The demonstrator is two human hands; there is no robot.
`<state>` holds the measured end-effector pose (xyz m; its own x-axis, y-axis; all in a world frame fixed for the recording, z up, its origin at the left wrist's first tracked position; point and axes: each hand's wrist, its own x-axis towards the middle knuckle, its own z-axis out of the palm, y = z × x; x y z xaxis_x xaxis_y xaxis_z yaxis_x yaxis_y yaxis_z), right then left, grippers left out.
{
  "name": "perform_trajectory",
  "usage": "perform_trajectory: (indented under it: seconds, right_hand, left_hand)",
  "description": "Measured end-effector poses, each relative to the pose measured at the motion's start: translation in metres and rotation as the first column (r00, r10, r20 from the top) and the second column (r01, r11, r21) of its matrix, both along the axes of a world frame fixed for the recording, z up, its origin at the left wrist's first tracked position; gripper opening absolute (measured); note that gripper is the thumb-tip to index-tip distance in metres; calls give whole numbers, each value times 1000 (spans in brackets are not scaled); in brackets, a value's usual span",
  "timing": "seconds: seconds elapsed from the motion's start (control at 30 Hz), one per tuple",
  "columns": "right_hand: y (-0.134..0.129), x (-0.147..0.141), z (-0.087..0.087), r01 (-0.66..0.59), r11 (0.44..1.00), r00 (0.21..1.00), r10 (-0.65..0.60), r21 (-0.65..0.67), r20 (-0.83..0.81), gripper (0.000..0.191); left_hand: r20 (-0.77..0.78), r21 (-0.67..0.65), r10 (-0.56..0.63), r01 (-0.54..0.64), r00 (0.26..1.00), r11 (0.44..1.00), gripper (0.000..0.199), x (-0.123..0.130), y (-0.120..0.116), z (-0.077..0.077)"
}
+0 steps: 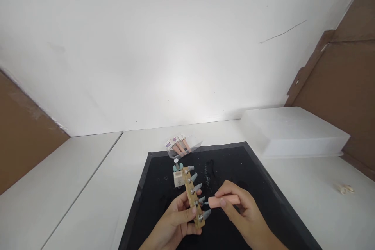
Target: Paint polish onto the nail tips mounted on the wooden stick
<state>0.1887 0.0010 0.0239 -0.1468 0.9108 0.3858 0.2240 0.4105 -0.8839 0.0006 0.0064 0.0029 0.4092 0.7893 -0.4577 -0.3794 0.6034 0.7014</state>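
Observation:
My left hand (181, 216) is closed round the lower part of a wooden strip (192, 195), which carries several metal knobs with grey-blue nail tips (198, 187) pointing right. Between the thumb and fingers of my right hand (244, 213) is a pink-handled brush (224, 201). Its dark tip reaches the second nail tip from the bottom; whether they touch is too small to tell. Just left of the strip's upper end stands a square bottle (179, 179) with a pale label. Behind that bottle is a small teal item (177, 167) with a white-topped post.
A black mat (164, 203) lies under my hands. At its back edge, a clear tray (195, 144) holds several pink-handled bottles (178, 146). A translucent white box (295, 133) sits at the back right. Small beige loops (345, 189) lie on the right.

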Motion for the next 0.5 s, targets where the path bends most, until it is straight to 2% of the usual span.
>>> perform_trajectory:
  seconds: [0.1,0.3,0.5]
  right_hand:
    - [1,0,-3,-10,1000,1000,10,-17,9,17]
    - [2,-1,-6,48,996,998,-45,-74,33,19]
    - [2,-3,-2,97,990,995,-95,-101,24,22]
  left_hand:
    - [2,-7,-12,12,1000,1000,43,0,0,0]
    - [-19,-37,-5,5,1000,999,49,-2,1,-5]
    - [9,-59,12,-12,1000,998,44,-3,1,-4]
